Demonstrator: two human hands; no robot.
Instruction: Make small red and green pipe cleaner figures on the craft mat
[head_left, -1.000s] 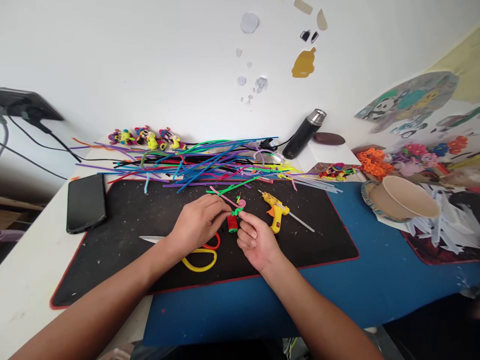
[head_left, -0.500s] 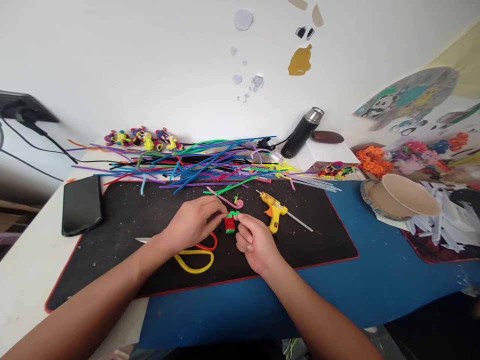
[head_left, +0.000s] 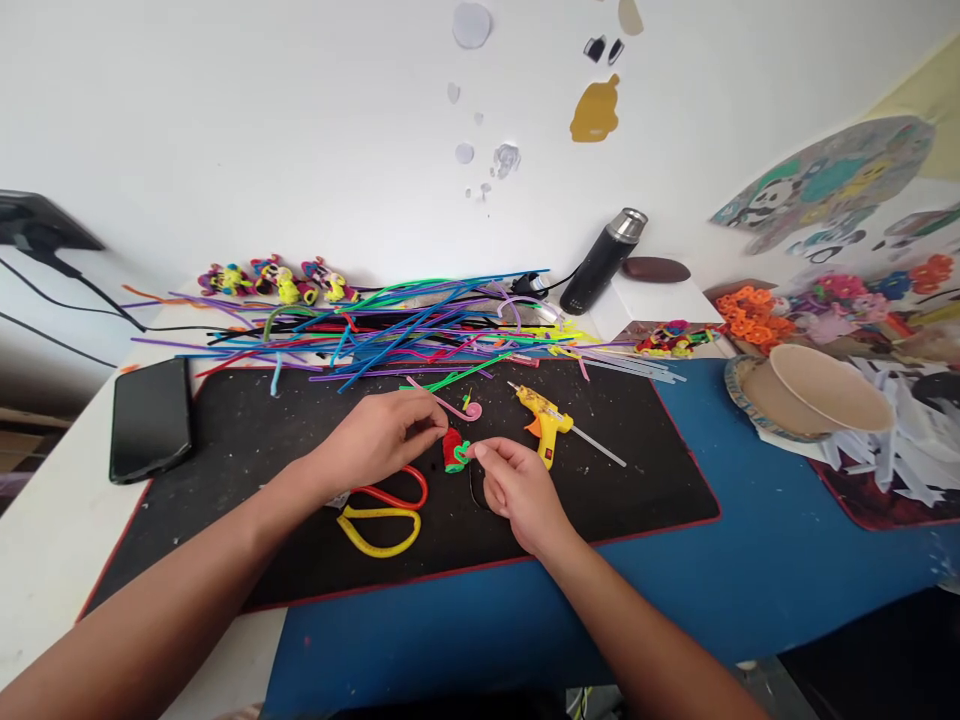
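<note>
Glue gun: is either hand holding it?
No, the glue gun lies on the black mat, while the right hand pinches the green curl and the left hand is away from it.

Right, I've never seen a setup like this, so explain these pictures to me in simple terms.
There's no machine here: these are a person's own bare hands, seen from a camera worn on the head, looking forward and down. The right hand pinches a curly green pipe cleaner against or just in front of a small red roll. The left hand is beside the roll; whether its fingertips hold anything is unclear. On the black mat lie scissors and a yellow hot glue gun. Behind is a heap of colorful pipe cleaners.
</note>
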